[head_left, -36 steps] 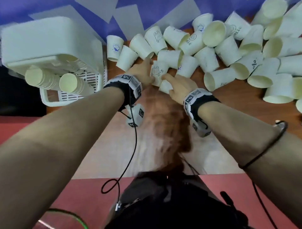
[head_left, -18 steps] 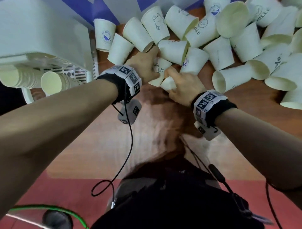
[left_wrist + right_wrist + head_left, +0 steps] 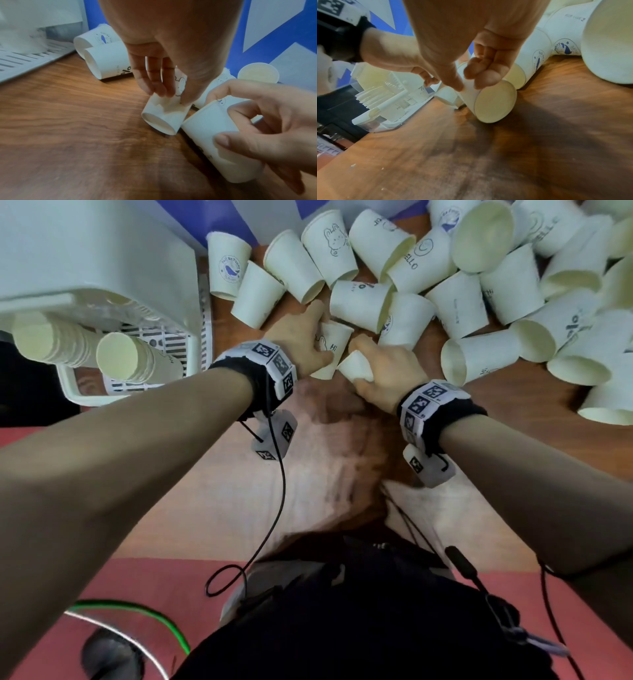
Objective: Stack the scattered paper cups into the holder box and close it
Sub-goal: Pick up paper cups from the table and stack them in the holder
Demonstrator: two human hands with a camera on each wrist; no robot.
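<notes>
Many white paper cups (image 3: 459, 302) lie scattered on the wooden table (image 3: 239, 508), most of them at the far right. My left hand (image 3: 301, 344) grips a cup with a rabbit drawing (image 3: 330, 350) that lies on its side, fingers and thumb curled round it (image 3: 164, 108). Beside it my right hand (image 3: 383, 371) holds another cup (image 3: 356, 366), thumb and fingers pinching its wall (image 3: 488, 100). The white holder box (image 3: 96, 261) stands open at the far left with two stacks of cups (image 3: 137, 361) lying in it.
A blue backdrop with white paper sheets (image 3: 274, 27) rises behind the table. The near half of the table shows bare wood. A black cable (image 3: 274, 508) hangs from my left wrist. Red floor and a green cable (image 3: 154, 618) lie below the table's edge.
Both hands have closed round their cups in the pile's near edge. The camera has moved nearer, so the cups and the box look larger.
</notes>
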